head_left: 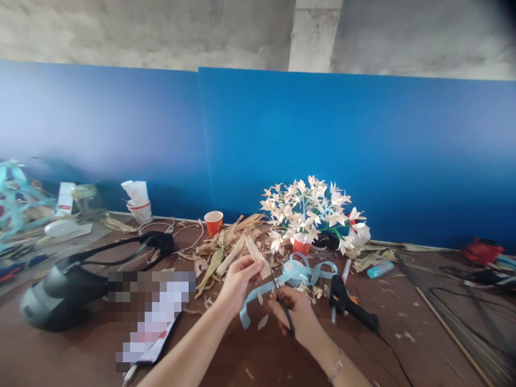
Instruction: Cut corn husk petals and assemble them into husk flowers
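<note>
Pinched in the fingers of my left hand (241,279) is a pale strip of dried husk (255,251), its long end pointing up and away. My right hand (296,310) grips a pair of dark scissors (282,303), with the blades close to the strip's lower right edge. Whether the blades touch the husk I cannot tell. Below and between my hands lie small cut petal-shaped pieces (263,322). A light blue ribbon (252,301) curls across the table behind them. Beyond my hands a heap of dried husks (237,236) spreads out.
A bunch of white husk flowers (312,209) stands in a red paper cup (301,246). Right of my hands lies a black glue gun (350,306) with a cord. At left are a black headset (60,295), a partly blurred-out phone-like object (161,322) and another red cup (213,223).
</note>
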Tool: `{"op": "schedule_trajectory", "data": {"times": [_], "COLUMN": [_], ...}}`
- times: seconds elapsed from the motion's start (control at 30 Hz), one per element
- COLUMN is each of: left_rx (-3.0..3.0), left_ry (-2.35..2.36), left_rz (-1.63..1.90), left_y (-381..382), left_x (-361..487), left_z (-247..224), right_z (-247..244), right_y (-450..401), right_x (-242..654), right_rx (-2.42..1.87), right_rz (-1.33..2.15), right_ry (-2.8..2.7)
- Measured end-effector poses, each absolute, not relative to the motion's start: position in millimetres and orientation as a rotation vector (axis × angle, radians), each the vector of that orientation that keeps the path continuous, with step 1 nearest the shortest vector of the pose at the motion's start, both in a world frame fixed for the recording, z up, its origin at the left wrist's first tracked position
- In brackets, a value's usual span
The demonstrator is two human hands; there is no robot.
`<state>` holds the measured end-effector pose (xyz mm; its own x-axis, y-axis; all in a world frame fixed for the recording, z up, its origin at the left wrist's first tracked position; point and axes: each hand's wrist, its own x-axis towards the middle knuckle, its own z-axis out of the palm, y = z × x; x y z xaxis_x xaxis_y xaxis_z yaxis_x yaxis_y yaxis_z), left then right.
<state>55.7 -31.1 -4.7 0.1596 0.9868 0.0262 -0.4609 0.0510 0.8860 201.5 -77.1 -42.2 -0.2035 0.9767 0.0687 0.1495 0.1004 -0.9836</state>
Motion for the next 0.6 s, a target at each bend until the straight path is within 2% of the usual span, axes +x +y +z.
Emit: {"op": "schedule_trajectory", "data": {"times": [0.6], "left_rx": [1.157], "left_ry": [0.816], "left_rz": [1.147], "left_y": [-23], "left_x": [41], "left_z": [1], "right_z": [-42], "right_y": [-74], "right_x": [207], "right_rx": [-1.184], "right_rz": [1.284], "right_ry": [-1.541]}}
